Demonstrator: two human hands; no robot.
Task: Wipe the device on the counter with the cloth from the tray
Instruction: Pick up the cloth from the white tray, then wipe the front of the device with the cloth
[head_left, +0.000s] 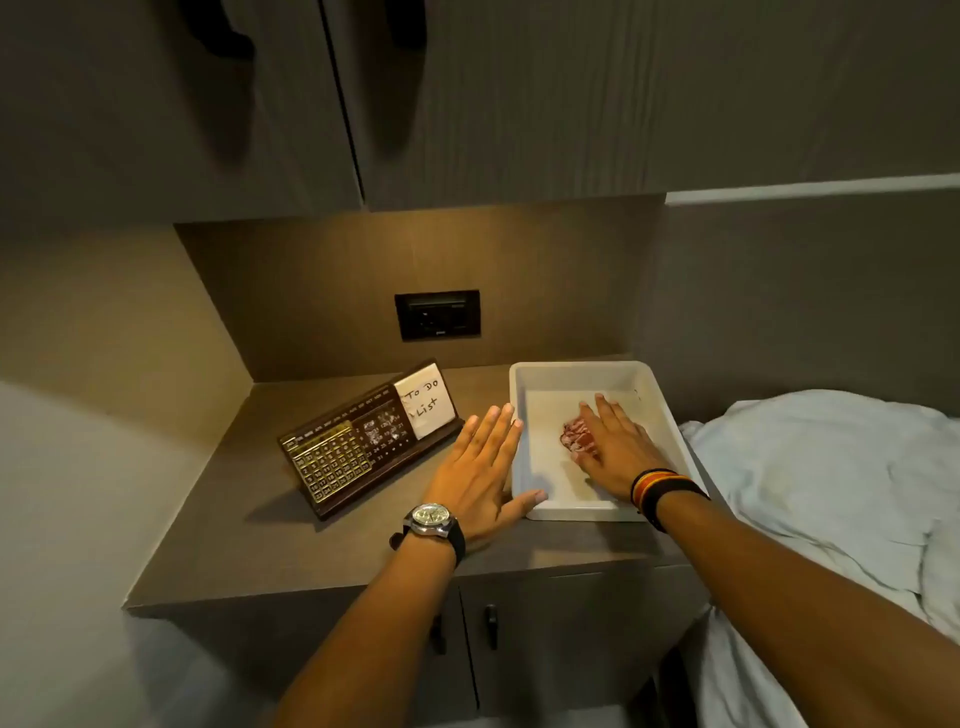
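Observation:
A dark wooden desk calendar device (358, 441) with gold number tiles and a "To Do List" note leans on the brown counter (291, 545) at the left. Right of it stands a white tray (524, 395). A small crumpled reddish cloth (574, 436) lies on the tray's floor. My right hand (618, 452) lies inside the tray, fingers spread over the cloth's right side and touching it, not closed around it. My left hand (480, 475), with a wristwatch, rests flat against the tray's left wall, thumb at its front corner.
A black wall socket (437, 314) sits in the back panel above the counter. Cabinet doors hang overhead and two more with black handles (491, 626) sit below. A bed with white sheets (831, 493) adjoins the counter's right side.

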